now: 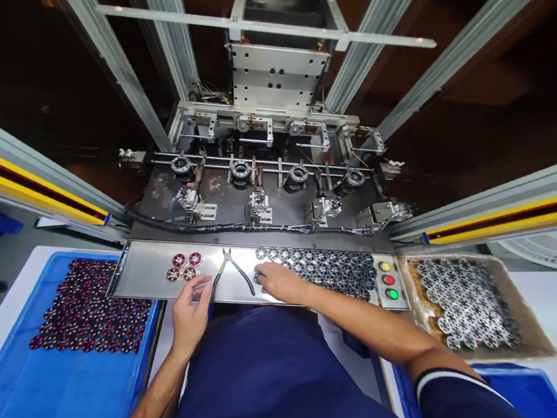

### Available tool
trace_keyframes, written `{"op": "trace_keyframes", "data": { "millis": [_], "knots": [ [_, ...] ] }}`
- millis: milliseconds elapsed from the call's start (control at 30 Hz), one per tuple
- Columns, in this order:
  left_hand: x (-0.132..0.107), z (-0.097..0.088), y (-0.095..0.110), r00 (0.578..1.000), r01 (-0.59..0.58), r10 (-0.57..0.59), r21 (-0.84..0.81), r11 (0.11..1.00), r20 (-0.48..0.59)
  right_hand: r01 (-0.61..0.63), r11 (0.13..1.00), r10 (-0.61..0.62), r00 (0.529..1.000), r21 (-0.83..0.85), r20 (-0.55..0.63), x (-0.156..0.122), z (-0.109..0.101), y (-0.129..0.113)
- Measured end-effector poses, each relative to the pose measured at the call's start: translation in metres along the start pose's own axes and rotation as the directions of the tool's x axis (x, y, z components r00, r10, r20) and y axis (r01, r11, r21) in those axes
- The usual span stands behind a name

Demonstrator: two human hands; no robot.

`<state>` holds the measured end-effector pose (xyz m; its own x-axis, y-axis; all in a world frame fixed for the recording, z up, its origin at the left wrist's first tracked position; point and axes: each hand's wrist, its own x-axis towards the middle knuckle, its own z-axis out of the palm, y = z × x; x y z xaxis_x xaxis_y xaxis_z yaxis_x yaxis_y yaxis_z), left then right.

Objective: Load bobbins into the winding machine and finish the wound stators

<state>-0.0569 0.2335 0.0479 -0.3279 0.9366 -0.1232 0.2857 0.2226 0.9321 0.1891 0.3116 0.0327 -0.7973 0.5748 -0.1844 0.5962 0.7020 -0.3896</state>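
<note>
A metal tray [145,276] runs along the front of the machine. My left hand [192,307] is at its near edge with fingers apart and nothing visible between them, just below several red-wound motor stators [194,259]. Right beside it lie diagonal cutting pliers [243,277], jaws pointing away and handles spread. My right hand [281,282] reaches over the tray, its fingers curled down on a dark stator core at the left end of many bare stator cores [325,264]. The hand partly hides that piece.
Several round fixtures [241,171] stand on the machine behind the tray. A button box [388,282] adjoins the tray's right end. On the left, a blue bin [52,389] holds wound stators; on the right, a lined carton [527,321] holds bare cores. Yellow-edged light curtains [510,215] flank the opening.
</note>
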Motion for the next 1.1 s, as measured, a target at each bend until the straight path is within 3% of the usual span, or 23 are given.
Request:
{"op": "trace_keyframes", "data": {
  "millis": [100,167,267,333,567,667,800,933,1033,1100],
  "knots": [
    [0.004,0.002,0.009,0.995,0.088,-0.083,-0.092,0.992,0.062,0.033,0.997,-0.029,0.998,0.067,-0.056,0.011,-0.009,0.001],
    [0.007,0.006,0.02,0.975,0.159,-0.126,-0.177,0.971,0.186,0.076,0.989,-0.058,0.989,0.129,-0.136,0.016,-0.021,-0.007],
    [0.01,0.011,0.045,0.899,0.278,-0.131,-0.314,0.908,0.418,0.153,0.964,-0.08,0.947,0.218,-0.31,0.019,-0.045,-0.031],
    [0.009,0.014,0.061,0.862,0.33,-0.098,-0.403,0.854,0.497,0.21,0.944,-0.088,0.903,0.254,-0.42,0.019,-0.062,-0.048],
    [0.0,0.014,0.094,0.882,0.352,-0.036,-0.606,0.713,0.471,0.351,0.908,-0.101,0.713,0.228,-0.694,0.016,-0.096,-0.07],
    [-0.001,0.014,0.098,0.887,0.354,-0.025,-0.644,0.678,0.462,0.292,0.936,-0.067,0.692,0.194,-0.719,0.014,-0.1,-0.074],
    [0.001,0.017,0.099,0.895,0.344,-0.013,-0.671,0.657,0.446,0.25,0.938,-0.022,0.736,0.242,-0.676,0.011,-0.107,-0.078],
    [0.006,0.017,0.098,0.881,0.354,0.002,-0.661,0.662,0.474,0.272,0.818,0.034,0.857,0.507,-0.515,0.005,-0.129,-0.069],
    [0.008,0.015,0.096,0.86,0.355,0.034,-0.645,0.677,0.509,0.285,0.682,-0.067,0.941,0.673,-0.331,0.006,-0.149,-0.054],
    [0.009,0.014,0.094,0.839,0.354,0.063,-0.629,0.692,0.541,0.285,0.603,-0.211,0.958,0.745,-0.196,0.009,-0.16,-0.046]
  ]
}}
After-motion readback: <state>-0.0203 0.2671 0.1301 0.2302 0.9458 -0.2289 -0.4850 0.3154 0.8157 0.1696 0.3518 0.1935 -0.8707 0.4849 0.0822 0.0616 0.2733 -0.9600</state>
